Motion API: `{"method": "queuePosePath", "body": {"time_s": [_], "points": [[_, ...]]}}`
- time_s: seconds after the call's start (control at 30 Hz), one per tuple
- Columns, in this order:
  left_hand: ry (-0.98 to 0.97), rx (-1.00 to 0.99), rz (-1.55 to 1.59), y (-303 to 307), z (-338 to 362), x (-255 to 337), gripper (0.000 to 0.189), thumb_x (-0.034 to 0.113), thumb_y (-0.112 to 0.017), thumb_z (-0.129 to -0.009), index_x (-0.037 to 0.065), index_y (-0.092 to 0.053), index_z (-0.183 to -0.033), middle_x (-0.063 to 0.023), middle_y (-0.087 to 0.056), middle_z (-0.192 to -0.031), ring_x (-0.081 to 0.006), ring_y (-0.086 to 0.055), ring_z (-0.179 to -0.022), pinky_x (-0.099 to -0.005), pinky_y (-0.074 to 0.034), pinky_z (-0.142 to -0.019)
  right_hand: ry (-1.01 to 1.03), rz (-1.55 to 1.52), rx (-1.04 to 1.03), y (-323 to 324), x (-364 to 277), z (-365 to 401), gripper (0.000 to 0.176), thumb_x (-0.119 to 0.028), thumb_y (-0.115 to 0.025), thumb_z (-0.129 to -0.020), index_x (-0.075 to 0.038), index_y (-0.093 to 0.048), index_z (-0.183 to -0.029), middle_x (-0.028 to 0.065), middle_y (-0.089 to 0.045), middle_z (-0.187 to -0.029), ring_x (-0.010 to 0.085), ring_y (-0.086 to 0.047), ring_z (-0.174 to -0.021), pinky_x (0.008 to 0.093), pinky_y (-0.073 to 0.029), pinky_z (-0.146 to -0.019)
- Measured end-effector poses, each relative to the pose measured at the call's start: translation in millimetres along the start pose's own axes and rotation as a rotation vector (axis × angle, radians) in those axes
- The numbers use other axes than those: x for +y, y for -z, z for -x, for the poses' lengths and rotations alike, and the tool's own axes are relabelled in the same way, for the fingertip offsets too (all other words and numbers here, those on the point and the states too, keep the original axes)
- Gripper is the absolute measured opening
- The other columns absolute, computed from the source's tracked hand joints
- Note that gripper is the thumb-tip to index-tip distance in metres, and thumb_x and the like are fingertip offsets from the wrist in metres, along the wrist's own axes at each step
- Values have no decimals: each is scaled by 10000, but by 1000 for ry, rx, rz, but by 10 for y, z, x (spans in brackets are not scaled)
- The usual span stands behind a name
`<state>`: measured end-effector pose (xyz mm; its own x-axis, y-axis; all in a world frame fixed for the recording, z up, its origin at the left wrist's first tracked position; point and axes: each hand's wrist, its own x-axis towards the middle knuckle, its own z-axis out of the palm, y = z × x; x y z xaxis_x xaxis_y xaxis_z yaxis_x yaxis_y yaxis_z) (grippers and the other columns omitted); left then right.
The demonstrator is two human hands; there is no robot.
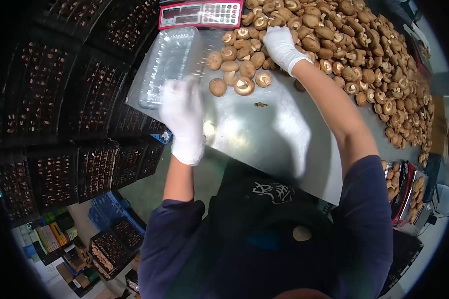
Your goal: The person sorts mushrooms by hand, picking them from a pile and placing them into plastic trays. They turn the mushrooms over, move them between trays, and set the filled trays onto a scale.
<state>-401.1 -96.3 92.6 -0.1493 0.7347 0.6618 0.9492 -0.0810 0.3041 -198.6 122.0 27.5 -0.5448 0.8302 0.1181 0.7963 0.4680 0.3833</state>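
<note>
My left hand (181, 112), in a white glove, hangs over the near end of a clear plastic tray (172, 62); motion smears its fingers, so their hold cannot be made out. My right hand (283, 47), also gloved in white, reaches to the edge of a big heap of brown shiitake mushrooms (351, 50). Its fingers curl down among the caps, and whatever they grip is hidden. Between the hands lies a loose group of mushrooms (245, 84), some with their stems up. The tray looks see-through, with no mushrooms visible in it.
A red and white digital scale (202, 14) stands beyond the tray. The metal table (254, 129) carries a small brown scrap (260, 104). Stacked black crates (80, 94) line the left side. Blue crates (110, 209) sit on the floor, and packed mushroom trays (393, 180) are at right.
</note>
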Motion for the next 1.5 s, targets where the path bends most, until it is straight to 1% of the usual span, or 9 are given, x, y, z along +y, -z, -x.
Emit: {"method": "queuePosePath", "body": {"time_s": [0.17,0.27,0.4,0.63,0.97,1.3,1.37,1.43,1.5], "points": [[-413,-589,265,-47,829,651,308,130,-626,-767,171,-643,-1072,-74,-561,-824,-256,-566,-715,-382,-483,-613,-196,-589,51,178,478,283,196,-143,-646,-797,-80,-701,-974,119,-643,-1050,299,-629,-996,411,-511,-828],[-530,-680,489,-449,1264,768,292,151,-635,-757,102,-620,-1044,-81,-564,-868,-266,-571,-832,-382,-486,-722,-390,-1528,202,476,934,713,231,-221,-703,-828,-46,-692,-977,-2,-657,-925,95,-603,-870,245,-473,-802],[-716,-1135,504,-613,1151,1094,349,276,-691,-763,58,-618,-1026,-92,-584,-931,-283,-572,-925,-392,-475,-818,-460,-1685,14,724,1214,1461,290,-237,-672,-878,-80,-651,-1122,-31,-636,-844,25,-559,-731,170,-422,-640],[-178,-260,160,-914,353,568,382,206,-699,-752,32,-598,-1077,-195,-546,-1044,-337,-522,-989,-432,-443,-803,-710,-2103,-442,396,577,2694,200,-90,-649,-840,7,-670,-1013,-21,-650,-799,42,-544,-592,196,-428,-523],[-111,-294,89,-931,283,406,423,208,-766,-700,35,-603,-1051,-138,-569,-976,-305,-577,-948,-396,-486,-811,-703,-1222,-226,549,131,2763,360,-286,-631,-871,-24,-663,-1116,131,-639,-762,225,-641,-727,325,-508,-709],[708,-882,1643,-401,572,974,589,24,-702,-784,26,-470,-1325,-128,-537,-1273,-205,-537,-1177,-325,-438,-1004,-417,-691,200,471,-108,3125,505,-116,-624,-804,-65,-504,-1292,130,-535,-1168,294,-490,-1146,418,-367,-960],[213,-1000,1226,-327,742,1383,600,47,-723,-758,48,-487,-1309,-110,-543,-1246,-206,-536,-1157,-338,-447,-968,-456,-719,271,716,-139,3234,522,-99,-637,-795,-54,-501,-1297,128,-542,-1204,286,-506,-1160,403,-378,-971],[148,-1217,1378,-260,904,1702,586,90,-755,-737,54,-524,-1275,-106,-559,-1212,-213,-537,-1134,-350,-445,-945,-833,-2026,-34,977,-176,3458,551,-60,-661,-774,-44,-505,-1303,118,-581,-1208,250,-565,-1114,350,-422,-951],[-190,-1146,1361,-341,998,1803,525,124,-772,-735,49,-568,-1213,-110,-561,-1206,-240,-530,-1136,-350,-437,-953,-880,-1808,-232,1338,0,3675,542,-41,-663,-778,-48,-521,-1301,128,-623,-1170,208,-597,-1074,300,-449,-921]]}}
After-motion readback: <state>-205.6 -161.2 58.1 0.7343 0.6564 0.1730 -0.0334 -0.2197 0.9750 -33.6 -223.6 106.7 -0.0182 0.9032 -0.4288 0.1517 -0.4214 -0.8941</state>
